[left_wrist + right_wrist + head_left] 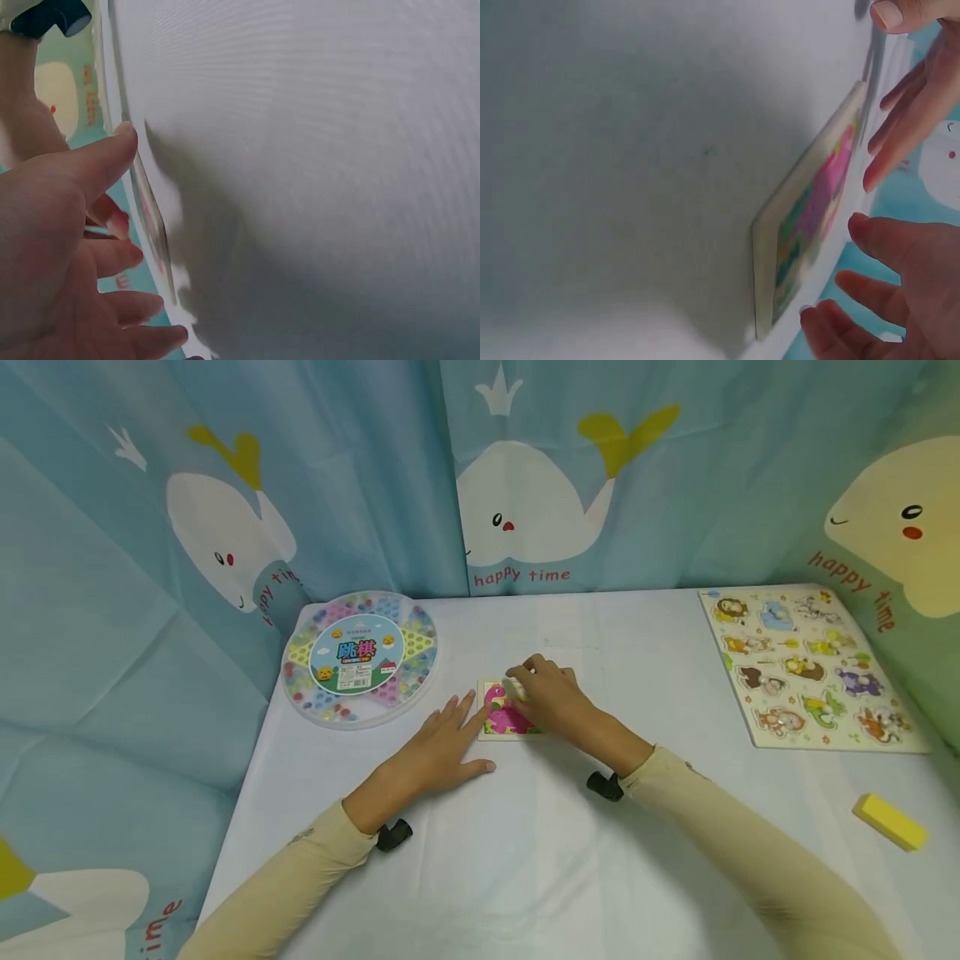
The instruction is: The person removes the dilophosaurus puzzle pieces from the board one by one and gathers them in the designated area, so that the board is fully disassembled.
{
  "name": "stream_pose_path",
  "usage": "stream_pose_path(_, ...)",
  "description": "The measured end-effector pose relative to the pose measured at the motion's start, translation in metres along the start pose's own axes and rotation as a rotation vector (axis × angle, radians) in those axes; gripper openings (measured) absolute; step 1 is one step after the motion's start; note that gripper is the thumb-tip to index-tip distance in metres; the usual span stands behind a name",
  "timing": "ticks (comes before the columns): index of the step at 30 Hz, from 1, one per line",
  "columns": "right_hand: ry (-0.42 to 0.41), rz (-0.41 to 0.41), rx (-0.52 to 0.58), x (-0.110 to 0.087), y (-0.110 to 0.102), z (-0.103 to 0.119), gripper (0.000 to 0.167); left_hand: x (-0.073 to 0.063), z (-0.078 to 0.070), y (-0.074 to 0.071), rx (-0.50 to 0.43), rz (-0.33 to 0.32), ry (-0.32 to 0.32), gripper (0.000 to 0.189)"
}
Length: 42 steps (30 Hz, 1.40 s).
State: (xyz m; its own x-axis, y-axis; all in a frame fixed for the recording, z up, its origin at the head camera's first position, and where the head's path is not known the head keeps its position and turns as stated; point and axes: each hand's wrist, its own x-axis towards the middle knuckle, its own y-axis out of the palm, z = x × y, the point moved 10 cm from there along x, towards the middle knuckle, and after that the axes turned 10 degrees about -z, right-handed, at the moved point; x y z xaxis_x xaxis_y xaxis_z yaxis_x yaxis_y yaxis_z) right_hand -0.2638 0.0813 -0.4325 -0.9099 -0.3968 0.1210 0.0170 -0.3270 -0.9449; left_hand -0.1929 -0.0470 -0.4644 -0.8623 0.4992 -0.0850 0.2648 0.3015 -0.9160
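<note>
A small flat picture puzzle [512, 723] with a pink dinosaur on it lies on the white table, between both hands. My left hand [437, 750] has its fingers stretched out, the index fingertip at the puzzle's left edge. Over the puzzle's right part is my right hand [553, 700], which hides that side in the head view. From the right wrist, the puzzle [821, 199] shows its pale thick edge, and the loosely bent fingers [870, 300] of the right hand hover above it with nothing visible between them. Only the puzzle's thin edge [154, 221] appears beyond the left thumb.
A round clear Chinese checkers box [360, 653] with coloured beads sits at the back left. Toward the back right lies a wooden animal puzzle board [772, 706]. A yellow block [890, 822] is near the right edge. Whale-print curtains [375, 527] border the table.
</note>
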Motion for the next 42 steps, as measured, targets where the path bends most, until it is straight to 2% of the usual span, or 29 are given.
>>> stream_pose_path(6,-0.018,-0.002,0.007,0.008,0.011,0.009,0.043,0.001,0.001,0.006,0.016,0.028,-0.016,0.089)
stream_pose_path(14,-0.006,0.000,0.002,0.009,0.015,0.010,0.035,0.002,0.000,0.009,0.044,0.048,-0.019,0.087)
stream_pose_path(26,-0.012,0.015,-0.018,0.010,0.018,0.016,0.033,0.002,0.001,0.011,0.061,0.036,-0.018,0.087)
stream_pose_path(34,-0.064,0.000,-0.010,0.013,0.016,0.020,0.034,0.002,0.002,0.009,0.048,0.046,-0.039,0.087)
stream_pose_path(42,-0.159,-0.023,0.026,0.009,0.014,0.030,0.037,0.002,0.000,0.008,0.049,0.029,-0.023,0.086)
